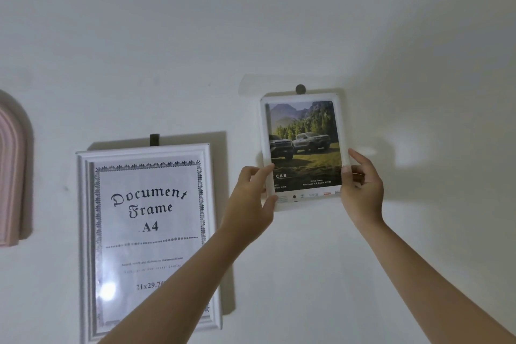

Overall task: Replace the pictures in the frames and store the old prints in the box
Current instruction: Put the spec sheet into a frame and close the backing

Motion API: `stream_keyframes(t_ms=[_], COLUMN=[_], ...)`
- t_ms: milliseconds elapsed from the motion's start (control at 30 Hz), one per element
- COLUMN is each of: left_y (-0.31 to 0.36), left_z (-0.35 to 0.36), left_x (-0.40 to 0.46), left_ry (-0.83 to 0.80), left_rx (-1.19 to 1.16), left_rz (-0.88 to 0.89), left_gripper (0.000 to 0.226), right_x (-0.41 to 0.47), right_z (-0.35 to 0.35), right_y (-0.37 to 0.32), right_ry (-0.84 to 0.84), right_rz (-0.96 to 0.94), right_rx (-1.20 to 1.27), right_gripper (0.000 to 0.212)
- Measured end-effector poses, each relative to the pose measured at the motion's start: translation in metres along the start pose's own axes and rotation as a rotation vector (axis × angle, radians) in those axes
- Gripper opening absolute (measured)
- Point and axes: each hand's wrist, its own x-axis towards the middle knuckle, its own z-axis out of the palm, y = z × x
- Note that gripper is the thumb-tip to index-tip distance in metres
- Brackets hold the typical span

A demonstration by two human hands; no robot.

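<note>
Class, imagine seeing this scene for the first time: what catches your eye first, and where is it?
Two hands, left hand and right hand, grip a small white frame holding a truck picture against the wall. Left of it hangs a larger white frame reading "Document Frame A4".

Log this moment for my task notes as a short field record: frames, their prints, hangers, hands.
small frame: white, held against the wall, under a round hanger
its print: two trucks, forest and mountains
left hand: grips its lower left edge
right hand: grips its lower right edge
large frame: white, on a dark hook, insert reads Document Frame A4
box: not in view
</note>
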Motion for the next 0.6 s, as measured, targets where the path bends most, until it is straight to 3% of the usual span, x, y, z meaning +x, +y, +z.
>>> stream_keyframes(t_ms=[233, 600], left_y=[-0.005, -0.005], left_z=[0.001, -0.009], left_x=[0.003, -0.007], left_ry=[-0.007, -0.019], left_rx=[0.038, 0.014], left_rz=[-0.036, -0.079], left_gripper=[0.06, 0.068], right_x=[-0.014, -0.03], right_z=[0.009, 0.007], right_y=[-0.004, -0.016], right_ry=[-0.003, -0.158], right_rz=[-0.041, 0.034], right_rx=[-0.114, -0.242], right_gripper=[0.045, 0.063])
